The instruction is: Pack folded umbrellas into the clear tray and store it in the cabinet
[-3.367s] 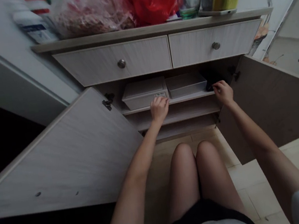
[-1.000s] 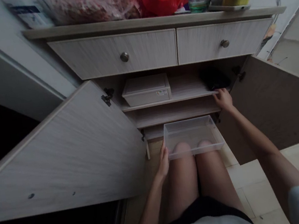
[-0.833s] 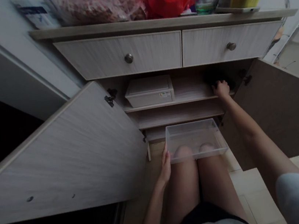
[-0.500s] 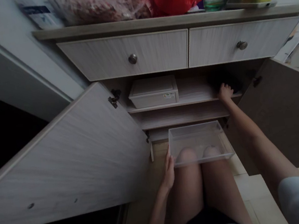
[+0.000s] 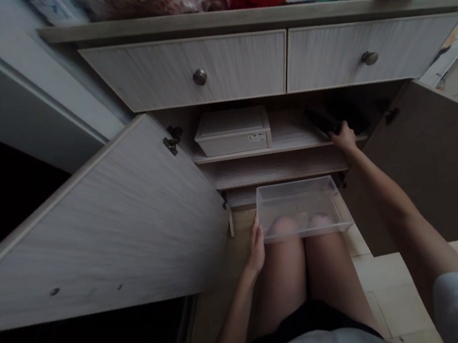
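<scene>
A clear plastic box rests on my knees in front of the open cabinet. My left hand grips its left side near the front corner. My right hand reaches onto the top shelf at its right end, fingers closed on a dark object that I cannot make out in the shadow. A white lidded box sits on the same shelf to the left.
Both cabinet doors stand open: the left door wide to my left, the right door by my right arm. Two shut drawers are above. Bags, a glass and other items crowd the cabinet top.
The clear box came off the top shelf and down onto my knees in my left hand. My right hand moved deeper onto the shelf's right end and took hold of the dark object.
</scene>
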Motion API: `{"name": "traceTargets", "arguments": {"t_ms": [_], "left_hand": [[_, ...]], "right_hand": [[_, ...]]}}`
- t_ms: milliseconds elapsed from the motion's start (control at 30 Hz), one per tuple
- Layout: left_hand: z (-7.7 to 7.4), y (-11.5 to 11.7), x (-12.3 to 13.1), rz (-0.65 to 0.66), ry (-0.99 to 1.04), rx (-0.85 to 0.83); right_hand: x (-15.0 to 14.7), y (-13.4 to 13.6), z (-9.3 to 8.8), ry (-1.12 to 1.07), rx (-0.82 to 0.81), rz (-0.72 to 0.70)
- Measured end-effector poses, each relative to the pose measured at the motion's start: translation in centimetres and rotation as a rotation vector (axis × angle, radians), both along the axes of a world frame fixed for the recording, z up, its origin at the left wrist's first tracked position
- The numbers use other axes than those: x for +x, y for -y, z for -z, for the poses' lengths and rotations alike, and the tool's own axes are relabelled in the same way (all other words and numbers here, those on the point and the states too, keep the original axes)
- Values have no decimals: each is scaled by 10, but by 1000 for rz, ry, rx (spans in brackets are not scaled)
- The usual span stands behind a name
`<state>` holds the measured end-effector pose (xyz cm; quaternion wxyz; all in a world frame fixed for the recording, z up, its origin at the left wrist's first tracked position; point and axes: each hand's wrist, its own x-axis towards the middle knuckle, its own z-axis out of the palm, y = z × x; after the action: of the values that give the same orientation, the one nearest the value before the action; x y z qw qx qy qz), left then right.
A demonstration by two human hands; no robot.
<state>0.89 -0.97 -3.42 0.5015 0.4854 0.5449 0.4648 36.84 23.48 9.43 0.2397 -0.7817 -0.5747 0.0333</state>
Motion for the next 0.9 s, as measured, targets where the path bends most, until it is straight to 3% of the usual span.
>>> {"name": "traceTargets", "arguments": {"t_ms": [233,333,433,633,900], "left_hand": [[-2,0,0,11,-30,39],[-4,3,1,6,-39,47],[-5,6,3,-2,-52,61],[-5,9,4,-5,-79,77],[-5,9,2,-15,-45,95]], "right_hand": [[6,98,-12,-391,151,-559],[2,143,-16,-394,87,-778],[-6,170,-13,-271,-5,-911],[-24,178,13,-14,-56,-1002],[-40,167,41,5,-30,-990]]}}
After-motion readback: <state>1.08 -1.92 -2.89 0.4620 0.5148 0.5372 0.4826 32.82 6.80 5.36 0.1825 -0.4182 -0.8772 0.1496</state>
